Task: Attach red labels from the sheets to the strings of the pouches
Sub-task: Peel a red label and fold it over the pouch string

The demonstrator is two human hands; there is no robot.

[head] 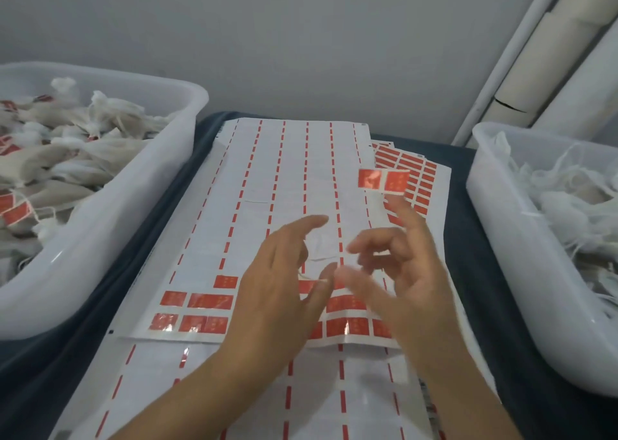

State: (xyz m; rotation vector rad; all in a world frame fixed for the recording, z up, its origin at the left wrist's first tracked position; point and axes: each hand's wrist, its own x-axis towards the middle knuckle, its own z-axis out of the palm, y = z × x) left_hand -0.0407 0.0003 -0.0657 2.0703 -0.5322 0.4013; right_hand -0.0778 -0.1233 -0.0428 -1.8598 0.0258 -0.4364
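Note:
A red label (384,180), two squares wide, clings to a raised fingertip of my right hand (404,272), above the sheets. The other right fingers are curled and blurred. My left hand (277,292) hovers over the top label sheet (267,178), index finger stretched out. Its thumb and a curled finger meet on a thin white pouch string (306,277). A small pale pouch (321,244) lies faintly visible on the sheet between the hands. Most of the top sheet is stripped, with red labels (197,301) left in its near rows.
A translucent bin (110,212) at the left holds pouches with red labels on their strings. Another bin (521,272) at the right holds white pouches with loose strings. A fuller label sheet (418,172) pokes out at the back right. More stripped sheets (234,389) lie nearest me on the dark cloth.

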